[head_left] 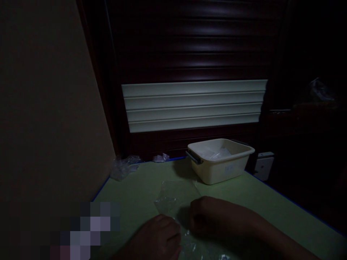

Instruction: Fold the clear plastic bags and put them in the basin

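Note:
A thin clear plastic bag (180,189) lies spread on the green tabletop, its near part running down between my two hands. My left hand (159,236) rests low in the view, fingers curled at the bag's near left edge. To its right, my right hand (204,216) is closed like a fist over the bag's right side, thumb and fingertips mostly hidden. The gloom hides what exactly the fingers pinch. More crumpled clear plastic (191,249) glints below and between the hands.
A cream plastic tub (222,171) with dark handles stands at the table's back right, clear bags inside. Crumpled clear plastic (123,169) lies at the back left corner, with a smaller piece (161,157) beside it. A wall (54,108) borders the left; a slatted panel (195,104) stands behind.

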Available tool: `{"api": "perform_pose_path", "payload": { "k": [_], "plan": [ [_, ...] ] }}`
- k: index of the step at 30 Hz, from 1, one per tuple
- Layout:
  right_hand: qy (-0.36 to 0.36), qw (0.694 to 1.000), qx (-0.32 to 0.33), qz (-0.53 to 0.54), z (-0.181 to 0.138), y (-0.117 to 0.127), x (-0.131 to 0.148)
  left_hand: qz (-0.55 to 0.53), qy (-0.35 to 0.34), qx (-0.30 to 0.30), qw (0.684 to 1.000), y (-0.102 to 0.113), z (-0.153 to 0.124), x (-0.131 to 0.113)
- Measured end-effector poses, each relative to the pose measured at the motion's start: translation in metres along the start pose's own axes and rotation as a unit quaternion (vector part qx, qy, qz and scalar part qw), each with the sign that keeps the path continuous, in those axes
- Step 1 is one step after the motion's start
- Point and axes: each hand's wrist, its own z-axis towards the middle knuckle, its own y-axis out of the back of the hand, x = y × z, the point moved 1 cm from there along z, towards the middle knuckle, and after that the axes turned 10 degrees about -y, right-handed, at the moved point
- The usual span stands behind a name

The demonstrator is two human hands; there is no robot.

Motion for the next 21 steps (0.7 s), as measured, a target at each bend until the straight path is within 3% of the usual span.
{"api": "perform_pose_path", "payload": {
  "k": [3,5,15,21],
  "plan": [
    [0.080,0.985,0.124,0.085,0.000,-0.004,0.003,-0.002,0.002,-0.013,1.000,-0.001,-0.001,0.000],
    [0.105,0.978,0.156,0.092,0.001,-0.008,0.004,-0.008,0.001,-0.022,1.000,-0.001,-0.002,0.000],
    [0.125,0.976,0.173,0.047,0.004,-0.013,0.010,-0.031,0.017,0.000,0.999,0.003,-0.003,-0.002],
    [0.092,0.974,0.149,0.143,0.002,-0.005,0.007,-0.049,0.041,-0.007,0.998,0.000,-0.004,0.001]
  ]
}}
